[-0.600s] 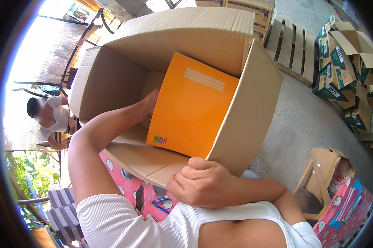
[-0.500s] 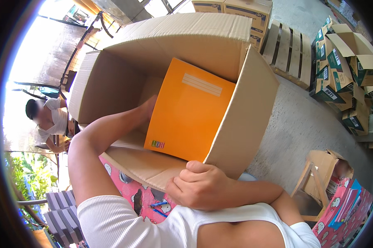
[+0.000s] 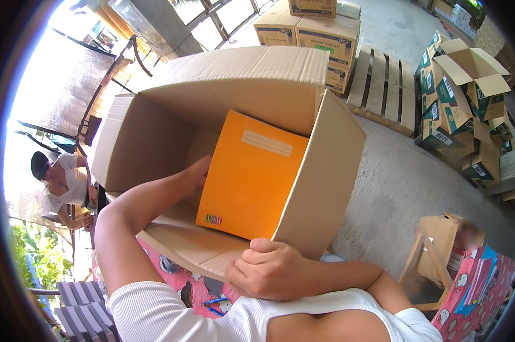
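Observation:
A large open cardboard box is tilted in front of me, its opening facing me. Inside it, against the right side, an orange notebook with a pale label panel stands leaning; whether others lie behind it, I cannot tell. My left arm reaches into the box, and my left hand is at the notebook's left edge, its fingers hidden behind the cover. My right hand is closed over the box's near edge, by the bottom of the right flap, just below the notebook's lower corner.
Under the box lies a pink patterned cover with blue-handled pliers. Dark grey stacks stand at lower left. A person is further left. Beyond are a wooden pallet, cartons and green-brown boxes.
The whole view has shifted, so box, notebook and background sit lower and slightly further left. Both hands keep their places on the box and beside the notebook.

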The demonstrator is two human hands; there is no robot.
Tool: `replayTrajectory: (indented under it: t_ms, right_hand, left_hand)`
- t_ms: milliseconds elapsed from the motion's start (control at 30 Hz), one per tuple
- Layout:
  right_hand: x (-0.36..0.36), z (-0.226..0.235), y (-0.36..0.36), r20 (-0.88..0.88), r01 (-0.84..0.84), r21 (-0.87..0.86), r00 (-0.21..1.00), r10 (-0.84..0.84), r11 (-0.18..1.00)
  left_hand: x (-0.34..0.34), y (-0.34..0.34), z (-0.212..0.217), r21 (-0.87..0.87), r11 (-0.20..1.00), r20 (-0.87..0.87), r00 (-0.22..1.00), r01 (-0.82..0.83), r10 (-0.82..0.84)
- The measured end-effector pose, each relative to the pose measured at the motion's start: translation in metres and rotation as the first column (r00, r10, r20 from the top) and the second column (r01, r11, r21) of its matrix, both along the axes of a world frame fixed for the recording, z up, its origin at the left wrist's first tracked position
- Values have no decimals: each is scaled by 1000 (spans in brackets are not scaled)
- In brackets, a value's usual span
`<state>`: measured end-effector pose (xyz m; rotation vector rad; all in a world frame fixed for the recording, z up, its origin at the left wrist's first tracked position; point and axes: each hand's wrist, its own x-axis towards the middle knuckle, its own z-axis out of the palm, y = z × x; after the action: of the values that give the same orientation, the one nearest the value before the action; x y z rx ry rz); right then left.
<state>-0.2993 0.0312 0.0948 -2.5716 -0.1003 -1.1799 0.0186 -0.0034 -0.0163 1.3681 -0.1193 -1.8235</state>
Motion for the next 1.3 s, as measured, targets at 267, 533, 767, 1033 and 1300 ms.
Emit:
replayTrajectory:
  t_ms: [267,533,767,1033,1300]
  right_hand:
    - [-1,5,1,-71,-15,45,997,18,999]
    - [-2,7,2,-65,-27,66,997,31,997]
    - [-4,6,-2,-72,-52,76,996,57,996]
    - [-3,6,0,-60,-54,95,996,60,994]
    - [-3,8,1,-62,-59,78,996,64,995]
  left_hand:
    - [7,5,-7,-173,678,839,467,714,-278]
    - [-1,7,-7,-108,982,262,957,158,-125]
    - [-4,0,-8,-39,998,164,986,46,-39]
    - [-23,-7,15,-46,998,197,979,-51,59]
    - [-23,-8,36,201,979,449,890,-21,-74]
